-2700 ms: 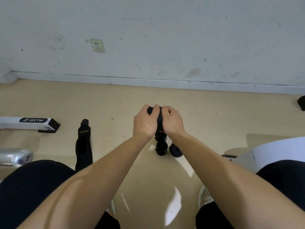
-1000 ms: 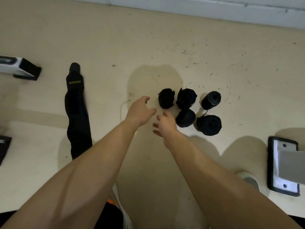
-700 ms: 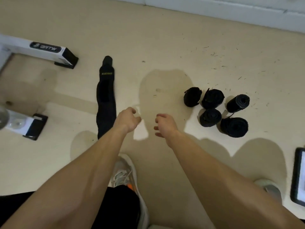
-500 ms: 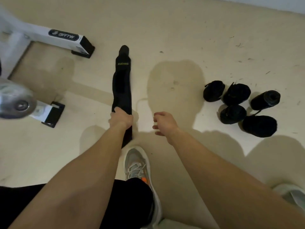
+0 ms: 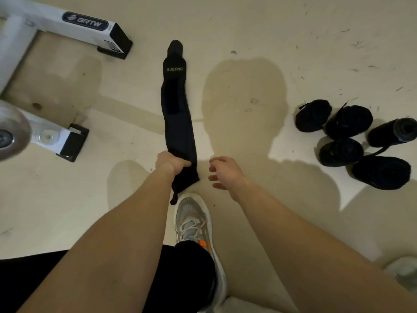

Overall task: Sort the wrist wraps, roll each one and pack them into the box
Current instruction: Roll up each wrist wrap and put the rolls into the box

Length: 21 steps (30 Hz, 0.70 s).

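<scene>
Black fabric, item one: an unrolled wrist wrap [image 5: 177, 114], lying lengthwise on the beige floor [image 5: 248, 30]. Its narrow tab end points away from the person and yellow-green lettering (reads "XUEYING") runs across the band just below that tab.

Left hand [image 5: 168, 163]: it grips the wrap near its close end, fingers curled over the left edge, their tips pressing on the cloth. A short stretch of wrap runs on past the hand toward the person, ending in a small thumb loop [image 5: 173, 198] just beside the toe of a grey sneaker [image 5: 194, 224] with orange trim.

Right hand [image 5: 224, 171]: it holds nothing, fingers loosely bent and a little spread, just to the right of the wrap's close end and apart from it.

Items two to six: five rolled wraps, black, clustered on the floor well to the right of both hands. Three sit in a far row [image 5: 313, 116], [image 5: 348, 122], [image 5: 392, 132], the last tipped on its side. Two sit nearer [image 5: 340, 152], [image 5: 381, 172].

Other fixtures: a white bench frame [image 5: 85, 26] marked "BRTW", with black end caps, at upper left; a blurred chrome bar end [image 5: 11, 132] at the left edge.
</scene>
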{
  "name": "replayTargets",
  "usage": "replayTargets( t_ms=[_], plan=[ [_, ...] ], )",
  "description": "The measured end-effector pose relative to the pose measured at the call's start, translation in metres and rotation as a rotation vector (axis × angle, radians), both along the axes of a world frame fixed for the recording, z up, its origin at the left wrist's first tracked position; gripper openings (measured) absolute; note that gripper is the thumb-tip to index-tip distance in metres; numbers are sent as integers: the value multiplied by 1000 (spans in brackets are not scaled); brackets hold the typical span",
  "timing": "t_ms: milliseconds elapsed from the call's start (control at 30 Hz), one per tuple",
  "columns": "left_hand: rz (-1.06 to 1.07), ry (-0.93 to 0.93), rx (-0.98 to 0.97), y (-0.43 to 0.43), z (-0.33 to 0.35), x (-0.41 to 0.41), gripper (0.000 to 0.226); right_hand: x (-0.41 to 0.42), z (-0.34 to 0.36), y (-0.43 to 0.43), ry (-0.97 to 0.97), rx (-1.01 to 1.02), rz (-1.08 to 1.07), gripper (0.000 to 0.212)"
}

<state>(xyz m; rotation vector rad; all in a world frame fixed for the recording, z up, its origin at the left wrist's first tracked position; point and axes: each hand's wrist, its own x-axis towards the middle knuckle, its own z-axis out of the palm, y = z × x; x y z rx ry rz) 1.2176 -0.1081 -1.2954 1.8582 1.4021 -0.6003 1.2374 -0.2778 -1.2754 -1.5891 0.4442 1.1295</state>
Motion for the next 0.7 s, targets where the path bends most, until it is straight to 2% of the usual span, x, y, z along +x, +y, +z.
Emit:
replayTargets(
  t_ms=[300,367,500,633,700],
  plan=[
    [53,-271,-278,-54,44,37,24,20,26,-46,-193,-40,-7,47],
    [50,-314,-323,-65,64,45,29,27,45,-62,-212,-2,-26,43],
    [28,-430,-404,-85,105,58,62,39,90,-91,-297,54,-77,24],
    [-63,-534,-440,-108,157,62,71,44,132,-114,-387,84,-93,15],
    [-132,-563,-398,-118,185,65,63,45,154,-125,-426,82,-98,12]
  ],
)
